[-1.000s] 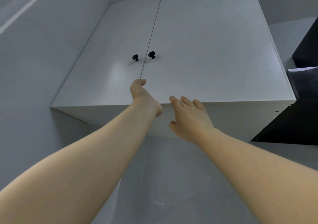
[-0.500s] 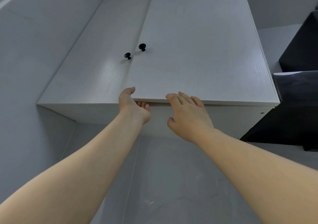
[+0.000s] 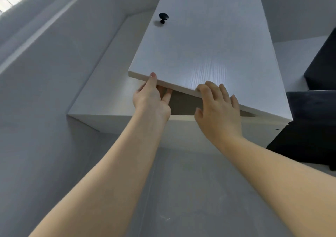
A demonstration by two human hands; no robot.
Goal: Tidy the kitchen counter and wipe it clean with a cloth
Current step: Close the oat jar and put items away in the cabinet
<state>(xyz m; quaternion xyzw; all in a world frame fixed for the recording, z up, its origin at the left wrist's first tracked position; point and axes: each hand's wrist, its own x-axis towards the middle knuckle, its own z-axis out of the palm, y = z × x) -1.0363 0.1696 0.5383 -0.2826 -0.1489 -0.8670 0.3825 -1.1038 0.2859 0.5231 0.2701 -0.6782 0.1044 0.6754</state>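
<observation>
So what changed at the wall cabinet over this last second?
The right door has swung out toward the camera, opening a dark gap behind its lower edge. The left hand, at the seam before, now grips that door's lower corner, thumb in front, fingers behind. The right hand stays laid on the lower edge; the left door stays shut.

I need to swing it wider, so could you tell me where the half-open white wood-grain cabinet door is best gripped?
Probably its lower edge near the free corner, from below: it stands clear of the white cabinet box, leaving a finger gap, where the left hand pinches it.
</observation>
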